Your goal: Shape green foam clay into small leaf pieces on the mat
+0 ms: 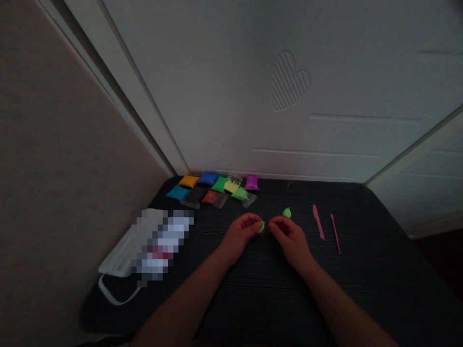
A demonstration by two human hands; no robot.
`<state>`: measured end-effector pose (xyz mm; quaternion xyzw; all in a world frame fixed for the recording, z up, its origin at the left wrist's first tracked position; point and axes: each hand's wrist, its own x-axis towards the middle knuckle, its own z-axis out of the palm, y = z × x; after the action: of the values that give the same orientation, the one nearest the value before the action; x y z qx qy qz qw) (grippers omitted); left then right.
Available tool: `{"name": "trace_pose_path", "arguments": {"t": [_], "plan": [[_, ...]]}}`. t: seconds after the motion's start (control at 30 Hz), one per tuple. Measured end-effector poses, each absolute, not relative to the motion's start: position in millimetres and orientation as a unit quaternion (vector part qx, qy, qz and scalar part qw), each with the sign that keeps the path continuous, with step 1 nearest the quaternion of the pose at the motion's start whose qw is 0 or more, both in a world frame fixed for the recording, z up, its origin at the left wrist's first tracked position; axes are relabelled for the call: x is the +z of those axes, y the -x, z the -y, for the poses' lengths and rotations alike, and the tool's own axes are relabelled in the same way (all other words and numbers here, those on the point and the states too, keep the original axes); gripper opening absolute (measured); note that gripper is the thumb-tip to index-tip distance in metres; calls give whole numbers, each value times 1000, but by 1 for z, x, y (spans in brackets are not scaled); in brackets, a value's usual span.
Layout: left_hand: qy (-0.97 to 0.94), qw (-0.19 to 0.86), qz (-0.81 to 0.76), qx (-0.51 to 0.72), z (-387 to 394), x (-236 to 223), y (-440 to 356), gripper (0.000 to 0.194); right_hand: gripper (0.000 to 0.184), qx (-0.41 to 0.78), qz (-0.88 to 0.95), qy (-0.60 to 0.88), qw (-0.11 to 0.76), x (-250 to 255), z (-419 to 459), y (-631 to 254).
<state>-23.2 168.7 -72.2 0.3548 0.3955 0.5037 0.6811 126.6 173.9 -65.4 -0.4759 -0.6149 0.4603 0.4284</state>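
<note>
Around the dark bench (253, 289), a pale panel with raised hearts (290, 81) stands along the far edge and a plain wall (65, 159) rises on the left. On the bench's left side lies a white case (119, 255) with a strap handle (117, 301) towards the person; part of it is blurred out, so its contents cannot be told.

Small packets sit in two rough rows at the far left, close together and partly overlapping. The back row has an orange packet (188, 181), a blue packet (208, 179), a green packet (219, 184), a yellow packet (230, 185) and a purple packet (251, 182); in front are a teal packet (178, 193), a black packet (196, 195), a red packet (211, 197) and a light-green packet (239, 194). Each shows its coloured filling.

A pink knife (319, 222) and a thin pink stick (336, 234) lie right of the hands, both lengthwise away from the person, far ends leaning left.

The left hand (238, 237) pinches a small green piece (261, 227) above the middle of the bench, its little tip pointing away and slightly right. The right hand (292, 239) is just beside it, fingers bent; whether they grip anything cannot be told. Just beyond the right hand lies a second green piece (287, 212), its small point facing away.
</note>
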Motion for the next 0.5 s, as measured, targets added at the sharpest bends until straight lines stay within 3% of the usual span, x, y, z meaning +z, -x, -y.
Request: {"name": "trace_pose_path", "arguments": {"t": [0.5], "plan": [[-353,679,-402,503,-167,-76,20,13,10,426,660,460,413,-65,-171,-128]]}}
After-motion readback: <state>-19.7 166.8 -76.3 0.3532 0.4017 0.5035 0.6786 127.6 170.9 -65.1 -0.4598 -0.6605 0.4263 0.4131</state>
